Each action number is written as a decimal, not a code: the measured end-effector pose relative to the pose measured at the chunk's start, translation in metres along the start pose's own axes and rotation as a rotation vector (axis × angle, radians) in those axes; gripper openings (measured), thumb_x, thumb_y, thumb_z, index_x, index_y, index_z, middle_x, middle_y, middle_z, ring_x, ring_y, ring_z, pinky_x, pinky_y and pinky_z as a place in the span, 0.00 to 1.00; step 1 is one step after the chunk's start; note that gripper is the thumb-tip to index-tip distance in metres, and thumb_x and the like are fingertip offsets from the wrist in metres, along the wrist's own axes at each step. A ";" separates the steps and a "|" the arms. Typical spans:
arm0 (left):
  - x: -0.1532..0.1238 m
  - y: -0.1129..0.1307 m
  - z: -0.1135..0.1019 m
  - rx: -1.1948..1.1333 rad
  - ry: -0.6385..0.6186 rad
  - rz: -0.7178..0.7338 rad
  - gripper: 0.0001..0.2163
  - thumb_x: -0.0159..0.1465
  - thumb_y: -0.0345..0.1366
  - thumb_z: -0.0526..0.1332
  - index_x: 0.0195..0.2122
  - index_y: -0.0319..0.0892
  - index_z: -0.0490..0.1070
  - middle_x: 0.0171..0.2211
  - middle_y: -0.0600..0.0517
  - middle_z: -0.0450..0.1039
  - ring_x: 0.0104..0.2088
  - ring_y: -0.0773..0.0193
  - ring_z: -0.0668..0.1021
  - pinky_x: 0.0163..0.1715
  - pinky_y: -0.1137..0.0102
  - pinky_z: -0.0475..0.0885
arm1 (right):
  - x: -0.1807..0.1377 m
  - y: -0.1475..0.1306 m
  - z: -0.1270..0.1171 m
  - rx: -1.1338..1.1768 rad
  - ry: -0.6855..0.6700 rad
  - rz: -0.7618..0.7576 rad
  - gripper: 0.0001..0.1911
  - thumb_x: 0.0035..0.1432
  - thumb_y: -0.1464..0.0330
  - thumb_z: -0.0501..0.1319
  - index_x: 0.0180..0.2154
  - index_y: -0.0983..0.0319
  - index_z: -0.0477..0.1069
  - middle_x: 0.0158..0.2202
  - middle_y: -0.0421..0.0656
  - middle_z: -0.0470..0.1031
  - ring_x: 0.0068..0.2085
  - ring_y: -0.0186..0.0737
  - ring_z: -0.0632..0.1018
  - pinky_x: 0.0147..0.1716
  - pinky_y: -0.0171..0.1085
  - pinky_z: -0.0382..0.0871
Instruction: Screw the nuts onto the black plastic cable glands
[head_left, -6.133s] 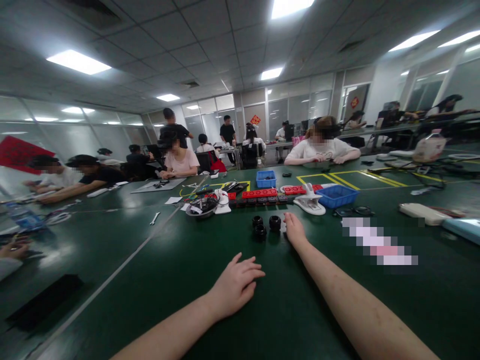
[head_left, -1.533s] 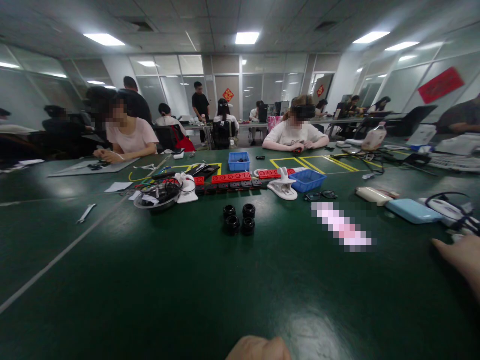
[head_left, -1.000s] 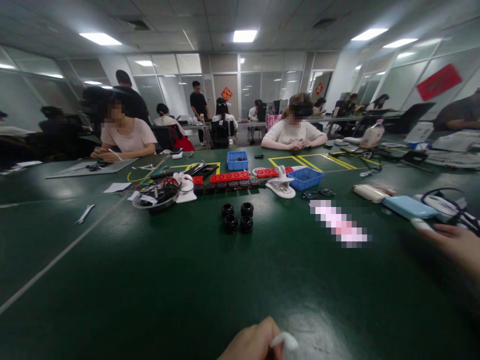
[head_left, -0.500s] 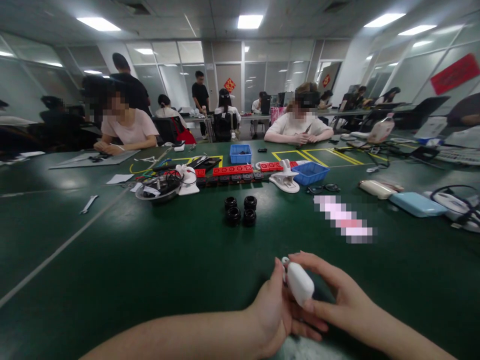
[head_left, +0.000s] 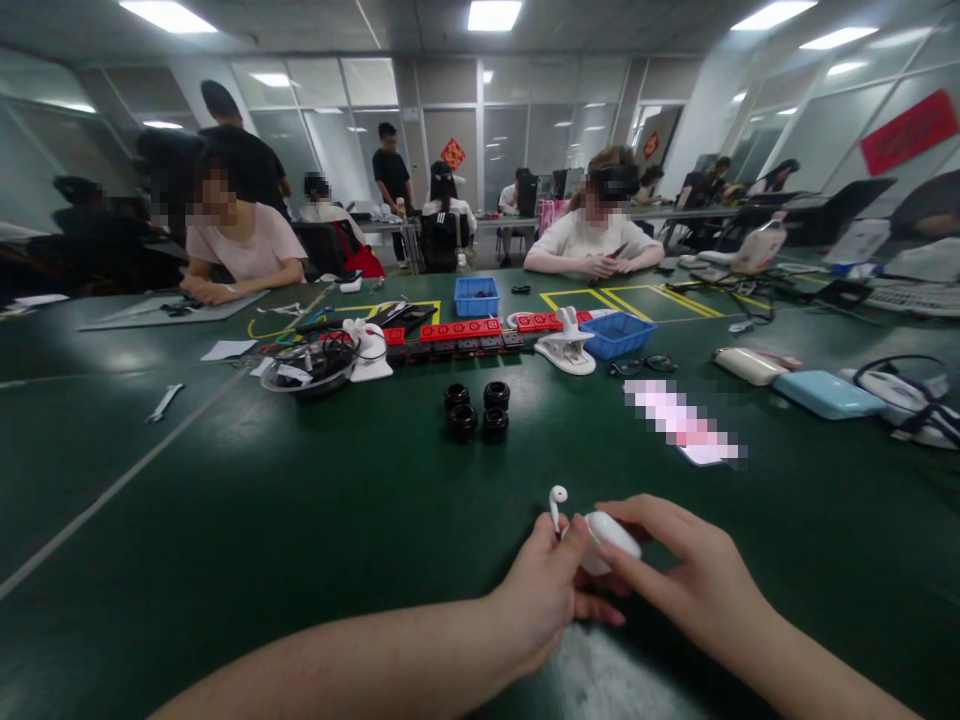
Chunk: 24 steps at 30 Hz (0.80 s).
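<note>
A white wireless earbud [head_left: 557, 496] sticks up, stem down, from the fingers of my left hand [head_left: 544, 590], which are closed around it. Just to its right, my right hand [head_left: 686, 560] grips a rounded white earbud case [head_left: 615, 538] between thumb and fingers. The left thumb lies against the near side of the case, or very close to it. Whether the lid is raised cannot be made out, and the inside of the case is hidden. Both hands are above the green table [head_left: 337, 530].
Several black ring-shaped parts [head_left: 478, 412] stand ahead of my hands. Beyond them are a bowl of cables [head_left: 304, 375], red power strips [head_left: 461, 330], a white clamp [head_left: 566, 345] and blue bins [head_left: 616, 333]. A phone [head_left: 679, 422] and a blue case [head_left: 829, 393] lie right. Two people sit opposite.
The earbud now stands clear above my left hand, where before it was by the case's edge. The case has turned from upright to lying more sideways in my right hand.
</note>
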<state>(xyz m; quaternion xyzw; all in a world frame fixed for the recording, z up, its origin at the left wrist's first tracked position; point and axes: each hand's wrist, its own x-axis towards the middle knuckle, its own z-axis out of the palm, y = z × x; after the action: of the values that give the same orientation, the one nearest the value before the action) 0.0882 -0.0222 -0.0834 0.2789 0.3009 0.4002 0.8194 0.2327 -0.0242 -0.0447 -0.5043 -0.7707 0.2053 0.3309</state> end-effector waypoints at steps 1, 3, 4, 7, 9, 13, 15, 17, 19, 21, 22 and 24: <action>0.000 0.000 0.000 -0.014 -0.010 -0.002 0.30 0.46 0.57 0.64 0.38 0.38 0.58 0.29 0.51 0.69 0.25 0.69 0.72 0.19 0.76 0.67 | 0.001 -0.001 0.000 0.027 -0.007 0.048 0.11 0.53 0.61 0.58 0.35 0.59 0.72 0.31 0.44 0.74 0.32 0.39 0.74 0.29 0.36 0.70; 0.002 0.000 -0.002 -0.042 -0.033 -0.006 0.29 0.46 0.55 0.65 0.38 0.38 0.59 0.30 0.51 0.69 0.25 0.69 0.72 0.20 0.76 0.66 | 0.002 0.001 0.000 0.131 -0.035 0.160 0.14 0.52 0.59 0.58 0.36 0.59 0.73 0.32 0.45 0.75 0.32 0.40 0.75 0.30 0.37 0.70; 0.003 0.000 -0.003 -0.055 -0.048 -0.009 0.28 0.47 0.54 0.65 0.38 0.38 0.60 0.30 0.51 0.69 0.25 0.69 0.73 0.21 0.75 0.66 | 0.003 0.002 0.000 0.202 -0.057 0.214 0.15 0.52 0.58 0.58 0.37 0.60 0.73 0.33 0.45 0.75 0.32 0.41 0.75 0.29 0.37 0.70; 0.005 0.000 -0.006 -0.082 -0.106 -0.030 0.24 0.52 0.50 0.65 0.40 0.37 0.60 0.31 0.48 0.71 0.27 0.66 0.74 0.23 0.74 0.66 | 0.006 0.004 0.001 0.408 -0.129 0.322 0.19 0.52 0.55 0.57 0.36 0.62 0.74 0.30 0.44 0.75 0.28 0.38 0.74 0.25 0.34 0.68; 0.005 0.000 -0.009 -0.089 -0.135 -0.048 0.22 0.54 0.48 0.64 0.40 0.36 0.60 0.32 0.46 0.72 0.28 0.65 0.75 0.25 0.74 0.66 | 0.007 0.005 0.001 0.483 -0.172 0.360 0.21 0.51 0.52 0.56 0.35 0.63 0.74 0.26 0.43 0.73 0.24 0.34 0.71 0.21 0.32 0.65; 0.005 0.003 -0.012 -0.102 -0.149 -0.085 0.21 0.56 0.46 0.63 0.41 0.37 0.60 0.32 0.46 0.72 0.28 0.65 0.76 0.24 0.74 0.67 | 0.010 0.010 -0.002 0.581 -0.121 0.398 0.28 0.48 0.47 0.56 0.38 0.64 0.72 0.26 0.42 0.70 0.22 0.32 0.67 0.19 0.32 0.63; 0.005 0.004 -0.013 -0.101 -0.183 -0.108 0.21 0.55 0.47 0.64 0.40 0.37 0.60 0.31 0.48 0.72 0.26 0.66 0.76 0.23 0.74 0.67 | 0.013 0.016 -0.006 0.653 -0.005 0.424 0.29 0.49 0.47 0.55 0.41 0.63 0.70 0.29 0.43 0.69 0.23 0.31 0.67 0.19 0.31 0.63; 0.004 0.005 -0.014 -0.105 -0.262 -0.142 0.22 0.54 0.48 0.64 0.39 0.38 0.60 0.29 0.49 0.72 0.24 0.66 0.76 0.22 0.74 0.68 | 0.016 0.021 -0.009 0.723 0.027 0.457 0.26 0.50 0.50 0.57 0.44 0.61 0.69 0.32 0.42 0.68 0.24 0.30 0.67 0.19 0.30 0.63; 0.002 0.005 -0.015 -0.120 -0.353 -0.194 0.22 0.54 0.49 0.64 0.39 0.38 0.60 0.29 0.50 0.72 0.23 0.66 0.76 0.21 0.74 0.69 | 0.019 0.024 -0.009 0.783 -0.102 0.455 0.23 0.49 0.55 0.60 0.45 0.59 0.68 0.35 0.41 0.67 0.26 0.30 0.68 0.21 0.30 0.64; 0.000 0.005 -0.016 -0.142 -0.417 -0.246 0.22 0.54 0.49 0.64 0.39 0.38 0.61 0.29 0.50 0.73 0.23 0.65 0.76 0.21 0.73 0.70 | 0.020 0.024 -0.005 0.809 -0.288 0.419 0.22 0.48 0.58 0.62 0.46 0.59 0.68 0.35 0.40 0.69 0.28 0.31 0.70 0.25 0.31 0.65; -0.001 0.005 -0.016 -0.149 -0.439 -0.270 0.22 0.54 0.49 0.64 0.40 0.38 0.62 0.28 0.50 0.73 0.23 0.65 0.76 0.21 0.73 0.71 | 0.020 0.023 -0.003 0.805 -0.357 0.401 0.21 0.48 0.58 0.62 0.44 0.59 0.69 0.33 0.40 0.70 0.29 0.31 0.71 0.26 0.32 0.66; -0.003 0.004 -0.016 -0.161 -0.471 -0.306 0.21 0.54 0.49 0.64 0.39 0.37 0.63 0.27 0.49 0.73 0.23 0.65 0.76 0.21 0.72 0.72 | 0.020 0.022 0.003 0.770 -0.432 0.381 0.17 0.49 0.59 0.62 0.38 0.62 0.71 0.29 0.39 0.71 0.28 0.31 0.71 0.27 0.31 0.65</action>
<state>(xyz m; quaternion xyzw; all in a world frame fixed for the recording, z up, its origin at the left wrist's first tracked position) 0.0736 -0.0190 -0.0903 0.2494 0.1084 0.2187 0.9371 0.2389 0.0030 -0.0552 -0.4230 -0.5836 0.6331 0.2823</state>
